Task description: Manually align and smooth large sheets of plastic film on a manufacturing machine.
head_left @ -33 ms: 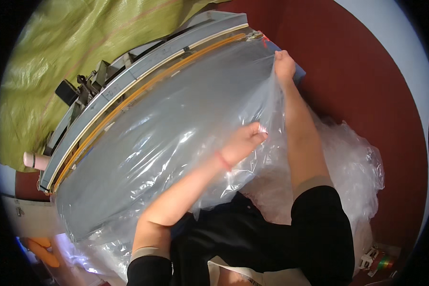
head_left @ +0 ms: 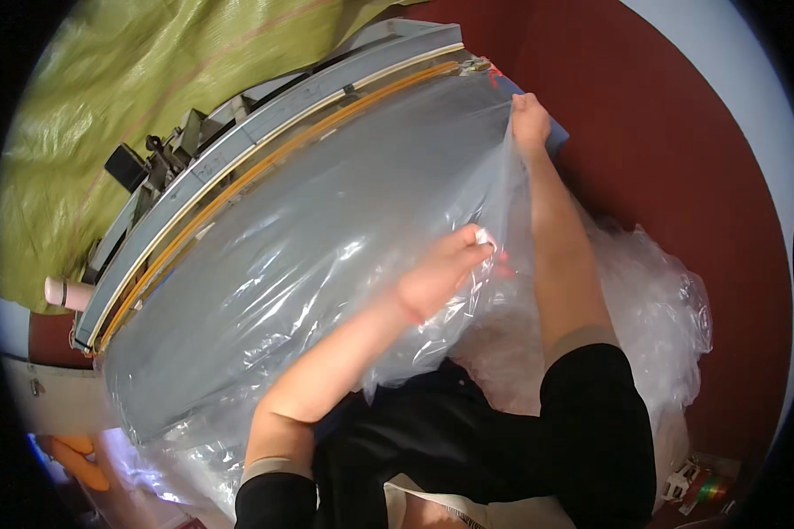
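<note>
A large sheet of clear plastic film [head_left: 265, 256] lies over a grey surface in front of me, creased and shiny along its near side. High on the right, my right hand [head_left: 530, 125] is closed on the film's edge and pulls it up into a taut fold. My left hand [head_left: 441, 269] is nearer the middle, thumb and fingertips pinching the film below that fold. Other fingers of this hand show blurred, partly behind the film. The near edge of the sheet hangs down in front of my dark clothing.
Along the far side runs a long grey metal machine frame [head_left: 238, 141] with an orange strip [head_left: 265, 159]. A pink cylinder [head_left: 68, 294] sits at its left end. Bunched clear film [head_left: 653, 300] is piled at right. Yellow-green woven sheeting [head_left: 150, 88] lies beyond the machine.
My left hand has turned slightly, and its lower fingers now show spread apart under the pinch. My right hand keeps its hold almost unmoved.
</note>
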{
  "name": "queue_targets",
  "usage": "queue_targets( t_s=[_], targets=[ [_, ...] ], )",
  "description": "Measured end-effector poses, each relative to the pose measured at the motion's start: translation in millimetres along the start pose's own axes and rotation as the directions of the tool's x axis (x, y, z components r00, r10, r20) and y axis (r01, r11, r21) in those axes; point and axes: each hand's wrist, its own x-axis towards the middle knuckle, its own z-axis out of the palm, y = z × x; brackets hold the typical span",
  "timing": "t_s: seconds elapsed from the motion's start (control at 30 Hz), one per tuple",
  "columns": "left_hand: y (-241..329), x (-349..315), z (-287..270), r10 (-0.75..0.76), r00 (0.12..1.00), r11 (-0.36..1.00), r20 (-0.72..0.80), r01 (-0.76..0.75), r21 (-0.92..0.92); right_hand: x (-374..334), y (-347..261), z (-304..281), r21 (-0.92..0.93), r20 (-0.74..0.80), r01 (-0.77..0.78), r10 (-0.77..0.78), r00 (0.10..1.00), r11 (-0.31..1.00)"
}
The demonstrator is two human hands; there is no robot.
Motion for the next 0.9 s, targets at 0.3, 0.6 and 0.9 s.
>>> queue_targets(
  t_s=[0.3,0.6,0.9],
  targets=[
    [19.4,-251.0,-77.7,-0.332,0.929,0.926,0.165,0.354,-0.129,8.3,19.4,-0.4,0.006,0.036,0.12,-0.12,0.992,0.993],
    [113.3,-532.5,-166.5,-0.644,0.177,0.393,-0.744,0.912,-0.122,22.7,34.2,14.0,-0.177,0.118,0.178,-0.158,0.98,0.968],
    [141.1,-520.6,-251.6,0.859,0.282,-0.039,-0.428,0.869,0.494,15.2,18.1,2.1,-0.247,0.098,0.139,-0.118,0.988,0.959]
  ],
)
